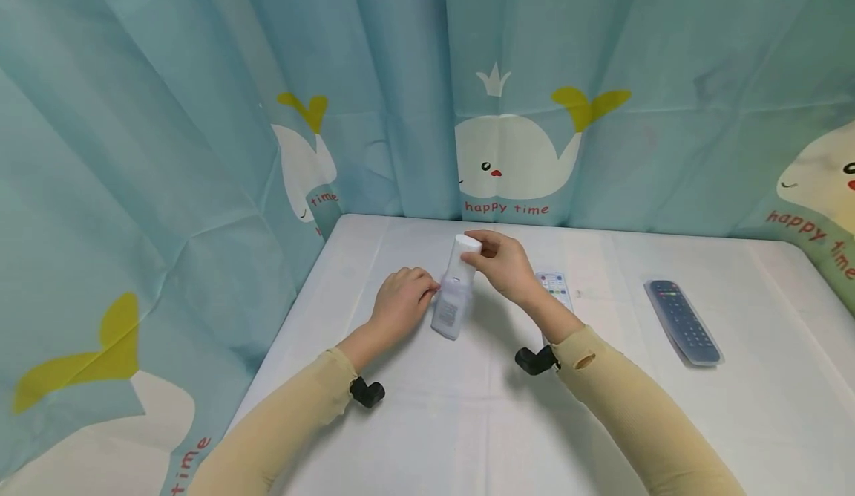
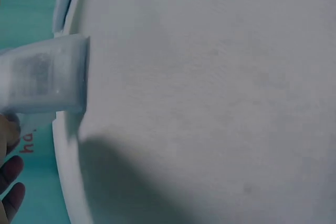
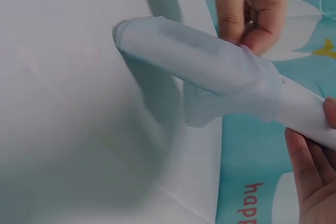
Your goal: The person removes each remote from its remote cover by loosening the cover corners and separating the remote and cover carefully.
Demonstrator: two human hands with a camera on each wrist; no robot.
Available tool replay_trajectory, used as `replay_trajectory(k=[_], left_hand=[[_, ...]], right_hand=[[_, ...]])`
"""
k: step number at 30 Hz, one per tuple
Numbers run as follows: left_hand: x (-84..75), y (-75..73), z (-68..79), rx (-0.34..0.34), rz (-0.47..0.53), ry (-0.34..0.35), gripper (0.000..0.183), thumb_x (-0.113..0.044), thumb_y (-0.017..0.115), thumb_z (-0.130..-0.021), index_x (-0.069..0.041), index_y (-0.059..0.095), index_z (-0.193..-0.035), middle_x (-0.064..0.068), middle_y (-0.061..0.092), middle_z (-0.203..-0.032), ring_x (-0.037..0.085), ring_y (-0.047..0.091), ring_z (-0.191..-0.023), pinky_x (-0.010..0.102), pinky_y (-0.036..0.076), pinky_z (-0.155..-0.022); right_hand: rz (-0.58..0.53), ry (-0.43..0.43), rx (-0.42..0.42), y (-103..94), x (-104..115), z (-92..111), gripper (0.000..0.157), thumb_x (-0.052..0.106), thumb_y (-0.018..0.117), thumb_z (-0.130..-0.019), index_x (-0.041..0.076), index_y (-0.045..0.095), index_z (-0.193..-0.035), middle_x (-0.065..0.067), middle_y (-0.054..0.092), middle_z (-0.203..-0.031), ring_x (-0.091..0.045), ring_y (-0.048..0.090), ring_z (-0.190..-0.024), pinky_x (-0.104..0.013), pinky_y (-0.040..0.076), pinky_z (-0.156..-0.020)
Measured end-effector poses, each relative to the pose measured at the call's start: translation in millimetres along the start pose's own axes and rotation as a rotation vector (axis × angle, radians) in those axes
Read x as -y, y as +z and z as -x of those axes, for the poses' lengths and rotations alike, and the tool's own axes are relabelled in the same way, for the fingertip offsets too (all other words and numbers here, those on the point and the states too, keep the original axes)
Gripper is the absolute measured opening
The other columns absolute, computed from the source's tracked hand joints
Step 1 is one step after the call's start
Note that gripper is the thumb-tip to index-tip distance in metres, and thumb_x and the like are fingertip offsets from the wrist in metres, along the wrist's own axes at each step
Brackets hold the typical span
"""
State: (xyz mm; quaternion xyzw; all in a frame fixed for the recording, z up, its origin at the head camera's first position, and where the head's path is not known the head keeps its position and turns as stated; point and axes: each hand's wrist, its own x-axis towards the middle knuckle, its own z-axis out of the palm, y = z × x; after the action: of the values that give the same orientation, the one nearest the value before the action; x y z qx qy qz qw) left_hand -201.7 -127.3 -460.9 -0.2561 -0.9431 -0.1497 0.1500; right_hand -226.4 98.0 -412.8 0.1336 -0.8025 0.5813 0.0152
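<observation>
A white remote control (image 1: 464,260) stands tilted over the table, back side showing, its lower part inside a translucent sleeve (image 1: 448,312). The sleeve's lower end rests on the table, and a printed label shows through it. My right hand (image 1: 505,267) holds the bare upper end of the remote between thumb and fingers. On the other side, my left hand (image 1: 404,300) pinches the edge of the sleeve near its opening. A loose flap of the sleeve (image 3: 207,109) hangs out below the remote in the right wrist view. The left wrist view catches only the sleeve's lower end (image 2: 50,77) and some fingertips.
A second white remote (image 1: 554,289) lies partly hidden behind my right forearm. Farther right, a dark remote (image 1: 683,321) in a clear cover lies on the white table (image 1: 454,422). A blue curtain (image 1: 401,73) with whale prints hangs along the back and left.
</observation>
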Motion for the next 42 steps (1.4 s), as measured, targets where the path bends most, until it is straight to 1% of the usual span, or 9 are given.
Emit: replay_trajectory(k=[9, 12, 18, 22, 24, 27, 32, 37, 42], left_hand=[[4.5, 6.5, 8.9, 0.030, -0.013, 0.042, 0.005, -0.018, 0.074, -0.097, -0.017, 0.076, -0.101, -0.004, 0.071, -0.102, 0.019, 0.063, -0.092, 0.037, 0.052, -0.077], [6.2, 9.5, 9.3, 0.042, -0.012, 0.032, 0.008, -0.019, 0.072, -0.098, -0.018, 0.077, -0.104, -0.005, 0.071, -0.103, 0.018, 0.063, -0.093, 0.036, 0.051, -0.077], [4.9, 11.2, 8.2, 0.056, 0.030, -0.013, 0.019, -0.021, 0.068, -0.101, -0.017, 0.076, -0.117, -0.003, 0.070, -0.108, 0.019, 0.064, -0.097, 0.037, 0.052, -0.080], [0.1, 8.5, 5.6, 0.005, 0.086, -0.012, 0.023, -0.018, 0.068, -0.099, -0.014, 0.073, -0.121, -0.001, 0.069, -0.111, 0.019, 0.064, -0.100, 0.037, 0.052, -0.083], [-2.9, 6.9, 3.3, -0.042, 0.112, 0.026, 0.025, -0.017, 0.070, -0.097, -0.013, 0.070, -0.122, 0.000, 0.067, -0.112, 0.020, 0.063, -0.100, 0.037, 0.053, -0.083], [-8.0, 5.2, -1.0, -0.101, 0.121, 0.143, 0.027, -0.016, 0.073, -0.095, -0.013, 0.071, -0.122, 0.003, 0.065, -0.113, 0.022, 0.062, -0.101, 0.037, 0.052, -0.085], [-16.3, 5.8, -8.6, -0.133, 0.061, 0.337, 0.025, -0.013, 0.073, -0.094, -0.017, 0.075, -0.119, 0.005, 0.063, -0.112, 0.024, 0.060, -0.103, 0.038, 0.051, -0.090], [-21.6, 9.0, -13.2, -0.171, -0.039, 0.396, 0.018, -0.014, 0.073, -0.094, -0.019, 0.079, -0.110, 0.005, 0.063, -0.111, 0.024, 0.060, -0.104, 0.038, 0.051, -0.090], [-25.0, 10.9, -16.1, -0.250, -0.136, 0.422, 0.011, -0.017, 0.078, -0.093, -0.021, 0.081, -0.102, 0.003, 0.064, -0.106, 0.023, 0.061, -0.096, 0.037, 0.052, -0.084]], right_hand=[[-0.054, 0.054, -0.005, 0.2, -1.7, -2.0, 0.042, 0.010, 0.075, -0.095, 0.002, 0.064, -0.135, -0.017, 0.070, -0.120, -0.027, 0.069, -0.104, -0.033, 0.060, -0.079], [-0.066, 0.076, -0.009, -0.8, -3.0, -3.8, 0.044, 0.010, 0.074, -0.095, 0.001, 0.063, -0.136, -0.019, 0.070, -0.120, -0.029, 0.069, -0.105, -0.035, 0.060, -0.079], [0.004, 0.082, -0.039, -4.1, -3.2, -6.9, 0.045, 0.017, 0.076, -0.095, 0.002, 0.064, -0.136, -0.016, 0.071, -0.115, -0.027, 0.072, -0.095, -0.036, 0.061, -0.078], [0.042, 0.096, -0.052, -5.6, -3.9, -8.4, 0.046, 0.019, 0.076, -0.095, 0.002, 0.065, -0.136, -0.015, 0.072, -0.110, -0.025, 0.073, -0.088, -0.039, 0.061, -0.078], [0.045, 0.105, -0.055, -5.8, -3.9, -9.1, 0.046, 0.020, 0.077, -0.094, 0.002, 0.065, -0.135, -0.016, 0.072, -0.110, -0.025, 0.073, -0.086, -0.042, 0.061, -0.079], [0.053, 0.120, -0.068, -5.7, -3.8, -10.1, 0.046, 0.021, 0.077, -0.094, 0.001, 0.066, -0.133, -0.015, 0.073, -0.109, -0.025, 0.074, -0.083, -0.044, 0.060, -0.078], [0.103, 0.126, -0.078, -4.3, -1.9, -11.1, 0.048, 0.024, 0.077, -0.094, 0.001, 0.066, -0.134, -0.015, 0.073, -0.107, -0.024, 0.075, -0.080, -0.032, 0.058, -0.067], [0.149, 0.102, -0.086, -2.8, 1.2, -10.9, 0.047, 0.023, 0.077, -0.093, -0.001, 0.066, -0.133, -0.016, 0.073, -0.101, -0.031, 0.075, -0.079, -0.026, 0.052, -0.057], [0.152, 0.099, -0.097, -1.2, 3.6, -10.9, 0.045, 0.021, 0.077, -0.094, -0.002, 0.066, -0.132, -0.017, 0.073, -0.105, -0.030, 0.075, -0.079, -0.026, 0.055, -0.060]])
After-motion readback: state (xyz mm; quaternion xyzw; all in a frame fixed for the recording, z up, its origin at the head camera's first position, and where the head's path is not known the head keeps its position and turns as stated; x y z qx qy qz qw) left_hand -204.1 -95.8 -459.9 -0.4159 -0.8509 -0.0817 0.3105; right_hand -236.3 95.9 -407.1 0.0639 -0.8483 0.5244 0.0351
